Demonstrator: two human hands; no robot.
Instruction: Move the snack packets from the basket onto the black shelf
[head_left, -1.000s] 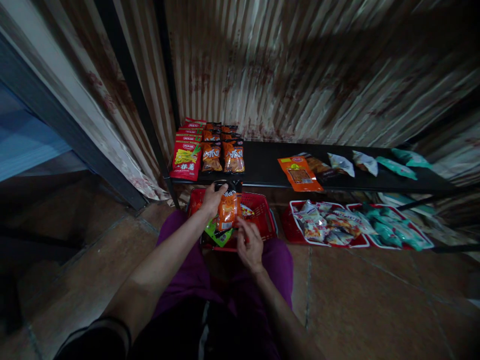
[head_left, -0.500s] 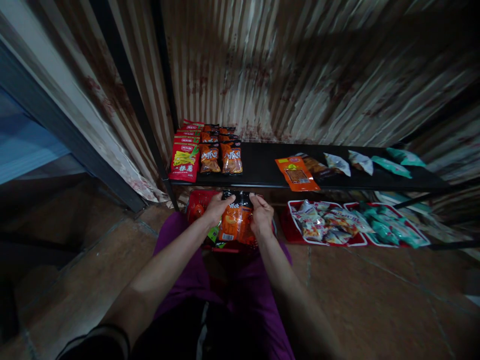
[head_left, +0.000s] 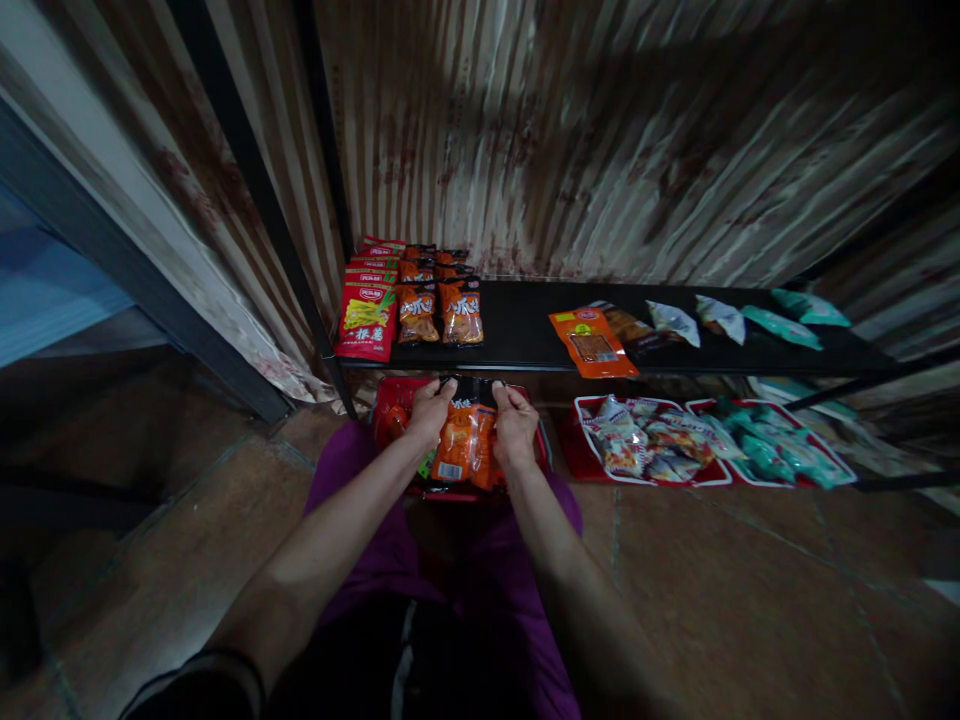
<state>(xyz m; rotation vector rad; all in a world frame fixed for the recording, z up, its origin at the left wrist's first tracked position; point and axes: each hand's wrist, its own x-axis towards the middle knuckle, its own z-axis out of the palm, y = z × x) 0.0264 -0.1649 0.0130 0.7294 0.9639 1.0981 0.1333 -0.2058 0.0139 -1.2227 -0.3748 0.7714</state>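
Note:
Between my hands is an orange and black snack bag, pinched by its upper corners. My left hand is closed on the left corner, my right hand on the right one. Beneath the bag, on my lap, sits a red basket with other packets, partly hidden. Just beyond my hands is a black shelf. Toward its left end stand rows of matching orange and black bags, beside a row of red snack packets.
Farther right on the shelf lie an orange packet, white packets and green packets. Below stand two red baskets with white rims, one holding white and red bags, the other green bags. A black shelf post rises at the left.
Both hands still hold the bag by its top corners; they have shifted very slightly to the left with it. The things on the shelf are as before.

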